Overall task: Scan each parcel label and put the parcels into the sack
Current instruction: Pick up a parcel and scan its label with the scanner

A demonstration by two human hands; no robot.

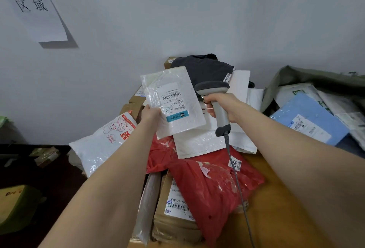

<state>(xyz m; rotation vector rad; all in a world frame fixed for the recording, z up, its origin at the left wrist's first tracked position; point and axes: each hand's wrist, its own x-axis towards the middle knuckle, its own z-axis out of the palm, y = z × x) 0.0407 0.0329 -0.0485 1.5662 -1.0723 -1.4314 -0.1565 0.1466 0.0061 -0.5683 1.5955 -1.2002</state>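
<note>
Above the heaped table (280, 218), the left hand (151, 114) pinches a white bubble-mailer parcel (173, 101) by its near left edge, label (172, 101) up, while the right hand (222, 106) grips the grey scanner (217, 102) just right of it, the green sack (292, 79) lying far right.

There is just one camera, up on the person's head. It looks forward and down, close over both arms, at the parcel pile (207, 178) by the wall (177, 20).

White envelope (189, 93) with teal-banded label (173, 101) in the left hand (151, 114); grey scanner (212, 88) in the right hand (221, 105); red bag (209, 186) below.
</note>
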